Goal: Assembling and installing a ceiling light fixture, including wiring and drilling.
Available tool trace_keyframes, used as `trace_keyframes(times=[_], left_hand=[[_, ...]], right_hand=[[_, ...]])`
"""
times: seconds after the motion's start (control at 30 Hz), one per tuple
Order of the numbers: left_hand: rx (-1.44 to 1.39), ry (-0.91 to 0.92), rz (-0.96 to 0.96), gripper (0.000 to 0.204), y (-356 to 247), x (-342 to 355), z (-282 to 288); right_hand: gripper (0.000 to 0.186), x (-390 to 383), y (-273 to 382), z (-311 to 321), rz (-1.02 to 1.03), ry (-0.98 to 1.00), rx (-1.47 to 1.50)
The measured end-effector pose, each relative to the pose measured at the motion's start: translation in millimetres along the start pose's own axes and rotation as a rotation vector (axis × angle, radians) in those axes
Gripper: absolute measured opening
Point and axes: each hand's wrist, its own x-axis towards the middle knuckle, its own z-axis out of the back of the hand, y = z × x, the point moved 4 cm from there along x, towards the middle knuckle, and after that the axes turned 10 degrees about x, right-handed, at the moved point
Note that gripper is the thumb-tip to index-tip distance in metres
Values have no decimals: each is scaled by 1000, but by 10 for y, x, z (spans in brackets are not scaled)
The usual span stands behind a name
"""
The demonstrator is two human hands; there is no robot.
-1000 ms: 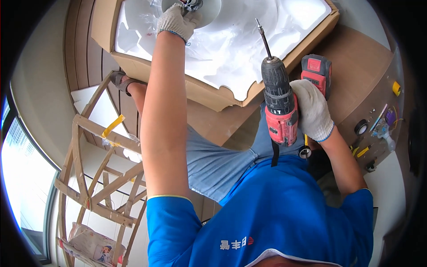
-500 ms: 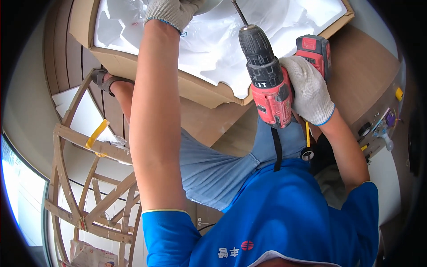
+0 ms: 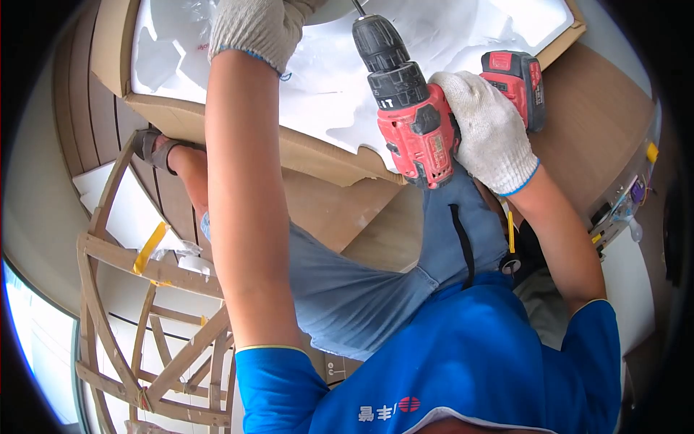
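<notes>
My right hand (image 3: 491, 134), in a white knit glove, is wrapped round the grip of a red and black cordless drill (image 3: 419, 134). The drill's bit (image 3: 358, 7) points up and slightly left, and its tip runs out at the top edge. My left hand (image 3: 253, 29), gloved too, reaches to the top edge with its fingers curled beside a smooth grey rounded object (image 3: 334, 11). Most of that object and the fingertips are cut off there. Below both hands lies white foam packing (image 3: 311, 108) with clear plastic film over part of it.
The foam sits in a cardboard box (image 3: 173, 112). A wooden slatted frame (image 3: 177, 271) with yellow tape stands at left, near a sandalled foot (image 3: 155, 148) and a white panel (image 3: 116, 192). Small tools and parts (image 3: 625, 206) lie on a surface at right.
The drill and my right hand have shifted left and up, bringing the bit to the top edge. My left hand has moved slightly left and down in the picture; the view has shifted somewhat.
</notes>
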Motion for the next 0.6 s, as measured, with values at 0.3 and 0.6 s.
trace_keyframes(times=[0.3, 0.6], left_hand=[[-173, 17, -19, 16, 156, -16, 31], [-213, 74, -29, 13, 187, 42, 10]], right_hand=[[44, 73, -8, -161, -31, 24, -25], [39, 129, -39, -242, -49, 22, -92]])
